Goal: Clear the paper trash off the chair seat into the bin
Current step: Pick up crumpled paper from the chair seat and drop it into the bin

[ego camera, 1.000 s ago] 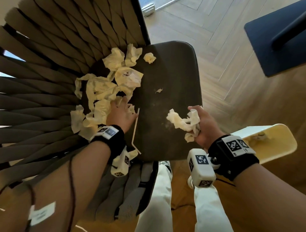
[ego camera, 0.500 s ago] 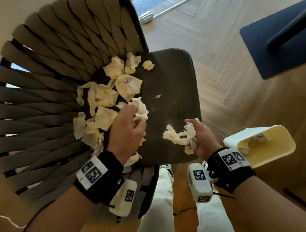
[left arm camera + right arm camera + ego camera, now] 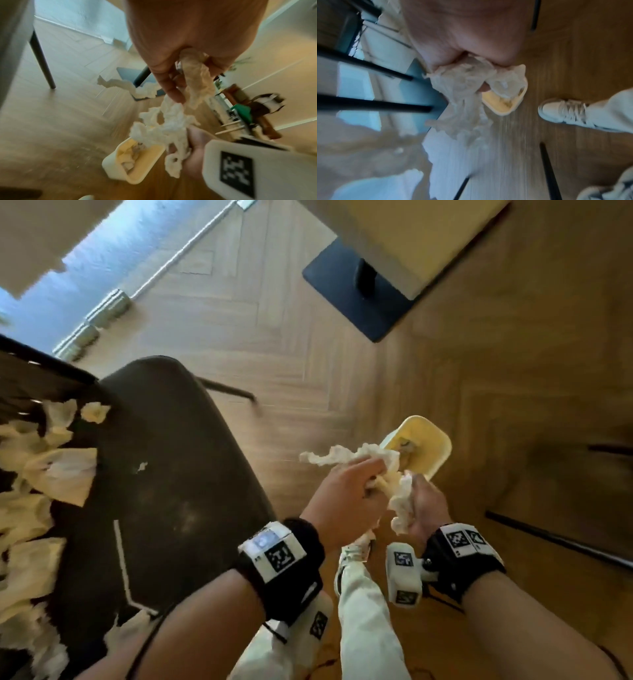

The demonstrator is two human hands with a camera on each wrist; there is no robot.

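Both hands hung close together above the small cream plastic bin [image 3: 432,451] standing on the wooden herringbone floor [image 3: 274,337]. The left hand [image 3: 346,501] was clenched around a long wad of crumpled pale paper [image 3: 346,455], and the right hand [image 3: 426,506] gripped another crumpled paper wad [image 3: 400,505]. More crumpled paper scraps [image 3: 51,474] lay along the left edge of the dark padded chair seat [image 3: 178,474].

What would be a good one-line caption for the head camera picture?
Both hands, left hand and right hand, carry crumpled paper toward the bin; more scraps wait on the chair seat.
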